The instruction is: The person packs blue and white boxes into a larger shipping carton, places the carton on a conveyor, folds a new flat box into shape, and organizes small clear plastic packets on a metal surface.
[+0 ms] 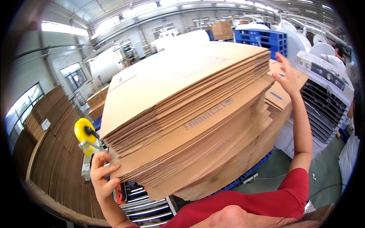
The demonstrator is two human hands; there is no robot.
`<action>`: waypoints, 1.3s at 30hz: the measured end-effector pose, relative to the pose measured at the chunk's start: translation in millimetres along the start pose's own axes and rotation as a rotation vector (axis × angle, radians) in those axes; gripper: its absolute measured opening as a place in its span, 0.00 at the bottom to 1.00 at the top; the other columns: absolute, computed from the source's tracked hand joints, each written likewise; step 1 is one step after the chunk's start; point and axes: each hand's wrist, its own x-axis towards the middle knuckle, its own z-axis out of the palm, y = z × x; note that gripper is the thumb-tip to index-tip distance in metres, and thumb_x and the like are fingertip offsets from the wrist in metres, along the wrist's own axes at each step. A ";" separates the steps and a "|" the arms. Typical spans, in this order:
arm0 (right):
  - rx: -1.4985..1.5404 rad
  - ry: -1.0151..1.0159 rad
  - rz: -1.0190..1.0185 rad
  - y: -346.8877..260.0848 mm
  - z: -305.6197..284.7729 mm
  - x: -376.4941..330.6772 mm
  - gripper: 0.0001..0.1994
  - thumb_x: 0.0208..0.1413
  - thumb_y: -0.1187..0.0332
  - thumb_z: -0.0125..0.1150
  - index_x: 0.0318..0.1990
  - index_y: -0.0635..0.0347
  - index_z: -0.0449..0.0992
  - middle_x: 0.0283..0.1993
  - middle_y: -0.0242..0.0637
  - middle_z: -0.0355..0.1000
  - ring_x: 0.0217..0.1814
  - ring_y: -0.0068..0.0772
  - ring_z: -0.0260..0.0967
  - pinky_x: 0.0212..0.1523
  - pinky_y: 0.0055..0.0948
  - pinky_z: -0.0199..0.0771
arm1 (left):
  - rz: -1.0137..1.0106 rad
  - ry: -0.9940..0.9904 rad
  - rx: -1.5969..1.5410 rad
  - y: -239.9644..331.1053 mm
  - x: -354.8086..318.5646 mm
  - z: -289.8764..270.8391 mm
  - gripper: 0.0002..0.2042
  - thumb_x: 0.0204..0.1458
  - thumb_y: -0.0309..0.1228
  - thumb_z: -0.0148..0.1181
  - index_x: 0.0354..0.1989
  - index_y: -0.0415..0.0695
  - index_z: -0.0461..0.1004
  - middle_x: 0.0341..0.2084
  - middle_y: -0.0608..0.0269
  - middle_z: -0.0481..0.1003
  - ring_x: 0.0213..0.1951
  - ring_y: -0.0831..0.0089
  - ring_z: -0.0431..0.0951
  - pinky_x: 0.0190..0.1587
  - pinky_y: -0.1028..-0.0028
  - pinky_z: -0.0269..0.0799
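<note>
A tall stack of flattened cardboard boxes (167, 81) fills the middle of the head view, its brown layers fanned unevenly along the near side. At the stack's near left corner, my left hand (102, 176) has its bent fingers and thumb closed on the cardboard edges. My right hand (287, 78) is raised at the right end, with fingers and thumb apart beside the upper layers. More flattened boxes (279, 95) lie behind that hand. The pile rests over a blue pallet (243, 176), partly hidden beneath it.
A yellow tape-roll dispenser (84, 131) stands left of the stack, near a roller conveyor (148, 211). Tall cardboard piles (62, 152) line the left side. On the right is a grey machine (323, 102) with dark slats. Blue pallets (262, 38) and white rolls (108, 66) are behind.
</note>
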 end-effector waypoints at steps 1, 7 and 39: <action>0.056 -0.119 0.105 10.5 -0.2 -5.8 0.37 0.43 0.57 0.65 0.62 0.57 0.58 0.60 0.40 0.59 0.62 0.36 0.56 0.62 0.40 0.52 | -0.038 0.023 -0.011 5.5 -0.4 3.9 0.22 0.37 0.47 0.67 0.31 0.38 0.78 0.40 0.55 0.63 0.41 0.67 0.65 0.44 0.71 0.61; 0.080 -0.284 -0.035 -1.6 8.4 -17.3 0.17 0.42 0.67 0.65 0.42 0.60 0.77 0.55 0.38 0.64 0.58 0.36 0.61 0.57 0.33 0.59 | -0.015 0.192 0.122 2.7 3.9 13.6 0.13 0.41 0.36 0.67 0.30 0.39 0.77 0.29 0.63 0.65 0.28 0.75 0.63 0.28 0.79 0.55; -0.202 0.054 -0.658 -5.3 10.5 55.9 0.03 0.43 0.74 0.61 0.27 0.62 0.75 0.29 0.33 0.72 0.36 0.35 0.64 0.39 0.29 0.62 | 0.242 0.311 0.962 39.4 -2.0 48.1 0.15 0.35 0.41 0.67 0.27 0.43 0.80 0.54 0.53 0.64 0.59 0.52 0.57 0.58 0.58 0.53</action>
